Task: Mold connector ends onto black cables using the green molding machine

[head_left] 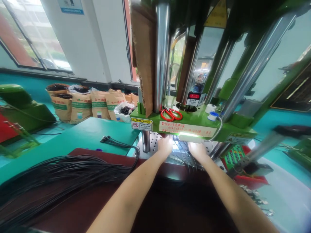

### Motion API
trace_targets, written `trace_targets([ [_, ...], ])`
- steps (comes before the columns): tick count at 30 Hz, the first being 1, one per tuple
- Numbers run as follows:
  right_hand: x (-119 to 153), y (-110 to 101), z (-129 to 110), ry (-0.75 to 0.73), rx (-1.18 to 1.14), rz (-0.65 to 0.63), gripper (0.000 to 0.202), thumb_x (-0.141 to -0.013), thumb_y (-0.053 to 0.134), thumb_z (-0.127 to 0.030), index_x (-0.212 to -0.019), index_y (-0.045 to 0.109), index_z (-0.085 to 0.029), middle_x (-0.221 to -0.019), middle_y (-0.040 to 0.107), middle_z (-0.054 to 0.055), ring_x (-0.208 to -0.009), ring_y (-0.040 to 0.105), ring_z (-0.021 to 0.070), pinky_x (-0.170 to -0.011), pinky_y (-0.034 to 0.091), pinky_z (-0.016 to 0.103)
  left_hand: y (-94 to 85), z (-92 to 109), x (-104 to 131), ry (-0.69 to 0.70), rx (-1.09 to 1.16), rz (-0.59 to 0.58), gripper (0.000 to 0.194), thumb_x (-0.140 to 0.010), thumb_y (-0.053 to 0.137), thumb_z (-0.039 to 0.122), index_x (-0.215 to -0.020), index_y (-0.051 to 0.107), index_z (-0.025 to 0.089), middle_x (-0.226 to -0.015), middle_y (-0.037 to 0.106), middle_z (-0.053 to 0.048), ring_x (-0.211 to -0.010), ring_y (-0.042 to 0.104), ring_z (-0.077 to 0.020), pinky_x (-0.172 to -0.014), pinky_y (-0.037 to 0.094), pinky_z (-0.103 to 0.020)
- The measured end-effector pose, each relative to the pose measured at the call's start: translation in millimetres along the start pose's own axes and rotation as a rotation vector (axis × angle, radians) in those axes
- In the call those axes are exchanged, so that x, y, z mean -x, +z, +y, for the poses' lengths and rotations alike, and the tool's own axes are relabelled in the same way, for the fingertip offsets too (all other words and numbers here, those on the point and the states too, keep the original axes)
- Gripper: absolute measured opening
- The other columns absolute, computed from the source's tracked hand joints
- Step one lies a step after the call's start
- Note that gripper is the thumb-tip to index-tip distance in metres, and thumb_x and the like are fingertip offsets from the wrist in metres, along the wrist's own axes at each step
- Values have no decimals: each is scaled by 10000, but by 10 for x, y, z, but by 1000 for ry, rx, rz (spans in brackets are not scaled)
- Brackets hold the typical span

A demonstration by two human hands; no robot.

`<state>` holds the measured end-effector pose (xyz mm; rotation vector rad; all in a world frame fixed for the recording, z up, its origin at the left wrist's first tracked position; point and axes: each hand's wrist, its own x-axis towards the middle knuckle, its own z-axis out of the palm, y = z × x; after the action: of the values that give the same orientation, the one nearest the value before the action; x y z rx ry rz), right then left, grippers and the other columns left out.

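Both my arms reach in under the green plate (148, 110) of an upright press. My left hand (165, 145) is at the left side of the brightly lit metal mould (180, 147), and my right hand (197, 150) is at its right side. Glare and the press's lower edge hide my fingers, so what they hold does not show. Several thin black cables (186, 158) run from the mould toward me, between my wrists. A white lamp (190, 138) shines just above my hands.
Red-handled scissors (171, 114) and a blue-and-white spool (213, 116) lie on the press plate. A large bundle of black cables (80, 171) covers the dark red board at left. Beyond the green table (97, 129) stand paper sacks (81, 105). A button panel (235, 157) is at right.
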<state>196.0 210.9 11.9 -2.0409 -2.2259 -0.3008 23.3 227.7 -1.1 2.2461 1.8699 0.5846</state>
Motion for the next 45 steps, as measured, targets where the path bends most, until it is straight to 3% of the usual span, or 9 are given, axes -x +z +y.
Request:
trace_targets([
  [4,19,-23,-64,-59,25,33,296,-821,384,-187,-984,625,-139,-998,630,146,-935,574,264,-788,395,359,-1,155,65,15,-33,39,326,-821,396,346,-1064,518,164,-1023,586,-106,-985,522,-229,-794,426,-334],
  [8,13,22,-123,-83,37,66,308,-817,367,-162,-1006,610,-140,-994,632,135,-932,571,240,-812,383,336,44,206,77,31,-39,42,274,-787,436,268,-994,557,134,-868,633,-93,-928,547,-220,-748,444,-306],
  [15,-41,127,-234,-19,48,76,300,-800,337,-91,-841,634,-80,-838,645,174,-804,599,242,-744,398,334,65,152,-7,58,-35,69,260,-787,415,211,-943,594,105,-847,630,-107,-911,544,-216,-805,419,-310],
  [22,15,-21,-245,-116,40,95,311,-859,326,-170,-983,606,-119,-970,636,151,-903,574,239,-782,382,331,-2,313,55,52,-34,134,285,-812,403,243,-1007,579,136,-996,591,-116,-993,485,-243,-852,371,-364],
  [27,61,-94,-288,-209,41,77,300,-862,348,-179,-1042,585,-136,-953,646,131,-862,586,226,-749,387,312,89,421,108,69,-25,113,283,-828,361,212,-901,617,115,-801,639,-113,-931,497,-246,-807,370,-368],
  [34,-30,1,-384,-130,17,60,276,-859,336,-170,-905,600,-103,-872,644,135,-787,588,204,-711,389,285,164,345,57,87,-5,124,269,-825,371,225,-836,626,139,-796,646,-101,-917,480,-255,-792,347,-372],
  [45,-100,85,-413,-61,-53,64,313,-873,291,-183,-956,585,-114,-946,628,134,-863,570,203,-752,385,287,154,341,26,157,-31,141,297,-848,321,183,-924,606,143,-885,611,-110,-968,442,-258,-806,330,-388],
])
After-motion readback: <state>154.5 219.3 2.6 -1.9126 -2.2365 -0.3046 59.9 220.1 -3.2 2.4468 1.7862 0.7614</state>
